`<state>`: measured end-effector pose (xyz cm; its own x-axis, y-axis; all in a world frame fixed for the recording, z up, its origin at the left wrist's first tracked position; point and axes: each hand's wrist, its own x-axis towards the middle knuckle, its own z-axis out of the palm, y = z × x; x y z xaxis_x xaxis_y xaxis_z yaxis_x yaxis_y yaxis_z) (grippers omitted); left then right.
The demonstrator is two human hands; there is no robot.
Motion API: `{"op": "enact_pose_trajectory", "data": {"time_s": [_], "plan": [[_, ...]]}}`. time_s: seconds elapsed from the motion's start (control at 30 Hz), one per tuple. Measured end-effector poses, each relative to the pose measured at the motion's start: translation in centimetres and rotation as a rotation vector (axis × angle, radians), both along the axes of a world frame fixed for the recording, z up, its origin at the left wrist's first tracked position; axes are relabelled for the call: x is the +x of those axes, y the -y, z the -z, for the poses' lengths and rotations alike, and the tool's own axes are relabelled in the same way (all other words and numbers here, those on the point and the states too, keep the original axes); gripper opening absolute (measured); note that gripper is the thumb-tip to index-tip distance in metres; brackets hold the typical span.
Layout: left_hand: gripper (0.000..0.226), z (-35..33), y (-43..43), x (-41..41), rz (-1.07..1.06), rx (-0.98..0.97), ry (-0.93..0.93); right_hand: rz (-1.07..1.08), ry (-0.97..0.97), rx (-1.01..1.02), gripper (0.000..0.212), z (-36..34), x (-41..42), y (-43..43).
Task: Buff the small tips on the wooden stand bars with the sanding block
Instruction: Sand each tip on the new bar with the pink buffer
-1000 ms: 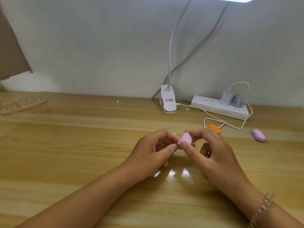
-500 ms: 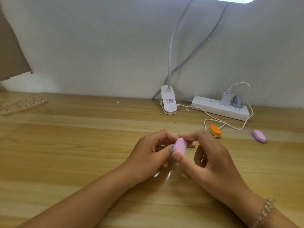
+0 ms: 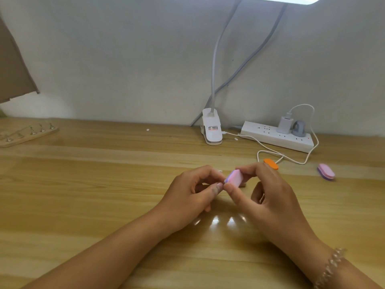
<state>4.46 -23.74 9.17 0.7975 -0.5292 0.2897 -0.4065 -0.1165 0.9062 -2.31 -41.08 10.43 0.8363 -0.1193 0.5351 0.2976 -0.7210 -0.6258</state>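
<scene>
We've got the pink-and-purple foam sanding block (image 3: 235,177) pinched in our right hand (image 3: 268,197) over the middle of the wooden table (image 3: 83,195), tilted against the mostly hidden wooden stand bar (image 3: 242,185) our left hand (image 3: 187,197) grips, probably steadying a tip for buffing.

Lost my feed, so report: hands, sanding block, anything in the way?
Left hand grips wooden bar, mostly hidden. Right hand pinches pink sanding block over it. Orange block just beyond right hand.
</scene>
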Motion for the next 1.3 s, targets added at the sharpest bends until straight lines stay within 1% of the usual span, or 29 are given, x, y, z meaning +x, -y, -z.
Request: {"op": "enact_pose_trajectory", "data": {"time_s": [0.07, 0.1, 0.23, 0.3, 0.4, 0.47, 0.53, 0.57, 0.63, 0.73, 0.8, 0.93, 0.97, 1.03, 1.1, 1.17, 1.23, 1.3], "plan": [[0.019, 0.0, 0.1, 0.1, 0.005, -0.014, -0.021, -0.059, 0.004, -0.05, 0.04, 0.1, -0.3, -0.5], [0.019, 0.1, 0.1, 0.1, 0.005, -0.015, -0.026, -0.083, -0.009, -0.038, 0.039, 0.1, -0.2, -0.6], [0.013, 0.1, 0.0, 0.1, -0.008, 0.012, 0.017, -0.014, -0.068, 0.094, 0.041, 0.0, 0.4, 0.5], [0.014, 0.1, 0.0, 0.1, -0.008, 0.011, 0.014, -0.006, -0.049, 0.049, 0.041, 0.0, 0.2, 0.3], [0.019, 0.0, 0.1, 0.1, -0.005, -0.002, -0.016, -0.077, -0.013, -0.049, 0.04, 0.1, -0.3, -0.6], [0.018, 0.0, 0.1, 0.0, -0.005, -0.007, -0.018, -0.096, -0.034, 0.008, 0.039, 0.0, -0.1, -0.4], [0.013, -0.1, 0.1, -0.1, 0.0, -0.011, -0.015, -0.074, -0.069, 0.12, 0.042, 0.0, 0.2, 0.2], [0.011, -0.1, 0.1, -0.2, 0.004, -0.012, -0.013, -0.053, -0.08, 0.144, 0.043, 0.0, 0.3, 0.4], [0.009, -0.2, 0.1, -0.2, 0.005, -0.016, -0.011, -0.022, -0.063, 0.087, 0.043, 0.0, 0.3, 0.4], [0.009, -0.2, 0.0, -0.2, -0.01, -0.034, -0.021, -0.064, -0.038, -0.018, 0.036, 0.1, -0.1, -0.1], [0.01, -0.2, 0.1, -0.2, -0.009, -0.039, -0.029, -0.078, -0.043, 0.009, 0.034, 0.2, -0.1, -0.1], [0.014, -0.4, 0.2, -0.4, 0.021, -0.033, -0.03, 0.012, -0.006, 0.141, 0.034, 0.1, 0.3, 0.4], [0.015, -0.5, 0.2, -0.4, 0.021, -0.027, -0.024, 0.019, 0.006, 0.123, 0.033, 0.1, 0.3, 0.3], [0.016, -0.3, 0.1, -0.2, -0.003, -0.011, -0.001, -0.012, 0.03, -0.013, 0.034, 0.2, -0.1, -0.2], [0.016, -0.2, 0.1, -0.1, -0.029, 0.003, 0.009, -0.062, 0.028, -0.121, 0.039, 0.3, -0.3, -0.7], [0.016, -0.2, 0.0, -0.1, -0.024, 0.007, 0.008, -0.058, 0.021, -0.094, 0.041, 0.3, -0.3, -0.5], [0.017, -0.3, 0.0, -0.2, -0.002, 0.011, 0.009, 0.004, 0.037, -0.023, 0.037, 0.3, 0.0, 0.1], [0.018, -0.3, 0.0, -0.1, 0.008, 0.015, 0.013, 0.037, 0.051, -0.048, 0.035, 0.4, 0.0, 0.1]]}}
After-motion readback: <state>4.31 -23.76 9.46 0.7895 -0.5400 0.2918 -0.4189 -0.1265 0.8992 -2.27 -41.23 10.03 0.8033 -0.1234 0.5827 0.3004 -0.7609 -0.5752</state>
